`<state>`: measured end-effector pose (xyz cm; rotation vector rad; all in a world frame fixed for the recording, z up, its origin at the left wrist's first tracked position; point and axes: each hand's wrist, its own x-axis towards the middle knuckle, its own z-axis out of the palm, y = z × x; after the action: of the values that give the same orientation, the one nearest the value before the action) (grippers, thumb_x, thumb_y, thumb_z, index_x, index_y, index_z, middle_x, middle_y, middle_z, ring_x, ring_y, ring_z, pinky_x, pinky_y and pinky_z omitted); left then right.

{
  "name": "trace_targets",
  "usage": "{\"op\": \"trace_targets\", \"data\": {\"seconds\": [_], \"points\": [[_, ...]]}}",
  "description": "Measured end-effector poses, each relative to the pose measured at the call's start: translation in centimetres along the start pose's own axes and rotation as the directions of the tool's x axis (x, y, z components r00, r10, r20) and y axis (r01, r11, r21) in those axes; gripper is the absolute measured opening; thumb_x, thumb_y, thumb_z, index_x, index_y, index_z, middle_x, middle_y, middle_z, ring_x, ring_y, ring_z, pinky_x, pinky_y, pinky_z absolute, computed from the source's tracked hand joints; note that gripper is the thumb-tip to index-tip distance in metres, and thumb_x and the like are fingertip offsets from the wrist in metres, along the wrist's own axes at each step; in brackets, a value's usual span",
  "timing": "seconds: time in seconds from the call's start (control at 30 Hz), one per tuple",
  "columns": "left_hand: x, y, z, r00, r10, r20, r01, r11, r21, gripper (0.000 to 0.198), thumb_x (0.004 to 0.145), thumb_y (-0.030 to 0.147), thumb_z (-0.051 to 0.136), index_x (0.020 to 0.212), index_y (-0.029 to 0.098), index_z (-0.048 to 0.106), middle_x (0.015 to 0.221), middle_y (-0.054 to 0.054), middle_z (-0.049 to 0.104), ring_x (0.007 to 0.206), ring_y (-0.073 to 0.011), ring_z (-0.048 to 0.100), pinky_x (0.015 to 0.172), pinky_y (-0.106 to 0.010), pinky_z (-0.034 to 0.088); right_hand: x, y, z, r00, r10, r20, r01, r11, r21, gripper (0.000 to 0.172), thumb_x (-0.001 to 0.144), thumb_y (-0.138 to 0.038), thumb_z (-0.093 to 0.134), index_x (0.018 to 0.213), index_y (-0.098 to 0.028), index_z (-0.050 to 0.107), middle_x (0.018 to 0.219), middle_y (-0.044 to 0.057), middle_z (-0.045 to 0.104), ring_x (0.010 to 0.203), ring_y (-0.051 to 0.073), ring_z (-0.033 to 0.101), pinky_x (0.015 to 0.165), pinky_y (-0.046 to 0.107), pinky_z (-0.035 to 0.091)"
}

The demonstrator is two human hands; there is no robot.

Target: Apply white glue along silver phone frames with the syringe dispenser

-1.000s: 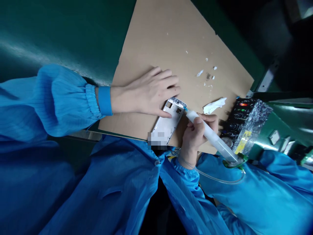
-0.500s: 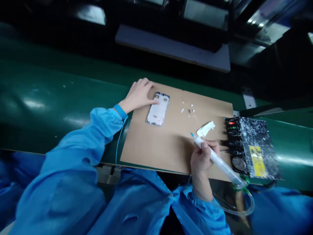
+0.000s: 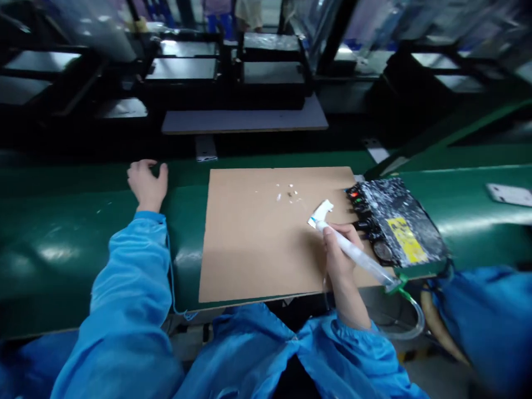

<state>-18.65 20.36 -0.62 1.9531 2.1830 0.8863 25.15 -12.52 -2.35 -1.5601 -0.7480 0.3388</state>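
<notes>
My right hand (image 3: 338, 252) is closed round a clear dispensing syringe (image 3: 361, 257), held like a pen. Its tip rests at a crumpled white paper scrap (image 3: 323, 209) on the brown cardboard sheet (image 3: 253, 244). A thin hose (image 3: 413, 318) leaves the syringe's back end. My left hand (image 3: 147, 185) is stretched far out to the left over the green conveyor belt (image 3: 62, 233), beyond the cardboard. Its fingers are loosely bent with the thumb apart, and nothing shows in it. No phone frame lies on the cardboard.
A black controller box (image 3: 394, 221) wrapped in spattered plastic, with lit red and green lamps, sits at the cardboard's right edge. A white phone frame (image 3: 509, 194) lies on the belt far right. Small white crumbs (image 3: 288, 195) dot the cardboard. Dark machine frames and trays stand behind the belt.
My left hand slid the phone frame off the cardboard and moved left onto the belt; the frame is out of sight. The right hand brought the syringe tip to the paper scrap. My head rose.
</notes>
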Motion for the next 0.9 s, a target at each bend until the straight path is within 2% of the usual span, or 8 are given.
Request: {"op": "trace_targets", "data": {"seconds": [0.13,0.23,0.27,0.37,0.4,0.5,0.67,0.9], "points": [[-2.4,2.7,0.5,0.976,0.209,0.059,-0.205,0.976,-0.067,0.034,0.107,0.035,0.064,0.13,0.012,0.071,0.132,-0.018,0.068,0.127,-0.0343,0.06,0.124,-0.059,0.049,1.9,0.2,-2.5,0.999,-0.046,-0.018,0.042,0.984,-0.171,0.044,0.096,-0.063,0.089,0.101,-0.02,0.078,0.094,0.006,0.082,0.08,0.02,0.074,0.073,0.032,0.056],[-6.9,7.0,0.8,0.878,0.448,0.171,-0.423,0.891,-0.164,0.029,0.107,0.043,0.068,0.121,0.019,0.075,0.123,-0.012,0.074,0.116,-0.03,0.068,0.113,-0.049,0.055,2.2,0.7,-3.0,0.999,-0.022,0.028,0.027,0.975,-0.221,0.041,0.098,-0.061,0.087,0.105,-0.02,0.08,0.097,0.007,0.083,0.081,0.019,0.074,0.072,0.031,0.055],[-8.8,8.6,0.8,0.811,0.541,0.222,-0.502,0.839,-0.211,0.027,0.109,0.045,0.068,0.118,0.021,0.076,0.12,-0.01,0.077,0.116,-0.0294,0.07,0.109,-0.046,0.057,2.1,0.8,-3.0,0.998,-0.009,0.057,0.023,0.972,-0.235,0.041,0.099,-0.06,0.086,0.106,-0.02,0.081,0.097,0.006,0.083,0.08,0.018,0.073,0.071,0.031,0.053],[-14.6,13.4,0.9,0.497,0.79,0.358,-0.707,0.608,-0.36,0.03,0.12,0.048,0.062,0.127,0.023,0.078,0.127,-0.009,0.081,0.119,-0.0305,0.074,0.105,-0.047,0.059,1.9,1.0,-2.8,0.988,0.012,0.153,0.032,0.957,-0.288,0.038,0.1,-0.057,0.085,0.107,-0.02,0.081,0.091,0.004,0.082,0.074,0.016,0.069,0.067,0.029,0.048],[-16.4,14.9,1.1,0.42,0.823,0.383,-0.736,0.556,-0.387,0.031,0.122,0.046,0.059,0.13,0.023,0.078,0.129,-0.009,0.08,0.118,-0.0297,0.074,0.103,-0.047,0.059,1.9,0.9,-2.8,0.984,0.009,0.178,0.044,0.955,-0.294,0.036,0.1,-0.056,0.084,0.106,-0.02,0.081,0.089,0.003,0.081,0.072,0.016,0.068,0.066,0.029,0.046],[-20.1,18.6,2.4,0.279,0.871,0.404,-0.779,0.452,-0.436,0.032,0.124,0.037,0.056,0.14,0.02,0.078,0.134,-0.011,0.079,0.12,-0.029,0.074,0.103,-0.046,0.061,1.9,0.5,-3.0,0.966,-0.022,0.256,0.093,0.959,-0.268,0.03,0.1,-0.05,0.082,0.098,-0.02,0.078,0.083,0.002,0.077,0.07,0.015,0.066,0.065,0.029,0.044],[-22.3,21.4,5.1,0.265,0.901,0.345,-0.775,0.412,-0.48,0.032,0.123,0.036,0.06,0.144,0.02,0.079,0.129,-0.012,0.077,0.117,-0.0292,0.072,0.1,-0.046,0.062,1.8,0.0,-3.4,0.891,-0.055,0.452,0.141,0.977,-0.16,0.029,0.097,-0.048,0.081,0.087,-0.022,0.075,0.079,0.002,0.077,0.068,0.015,0.067,0.062,0.027,0.045],[-22.8,21.0,6.7,0.296,0.919,0.262,-0.664,0.395,-0.635,0.027,0.122,0.04,0.063,0.129,0.024,0.084,0.116,-0.008,0.077,0.107,-0.0236,0.073,0.096,-0.039,0.061,1.8,-0.3,-3.1,0.874,-0.045,0.484,0.119,0.985,-0.124,0.024,0.1,-0.045,0.081,0.096,-0.022,0.082,0.091,0.004,0.086,0.076,0.017,0.077,0.069,0.028,0.052]]}}
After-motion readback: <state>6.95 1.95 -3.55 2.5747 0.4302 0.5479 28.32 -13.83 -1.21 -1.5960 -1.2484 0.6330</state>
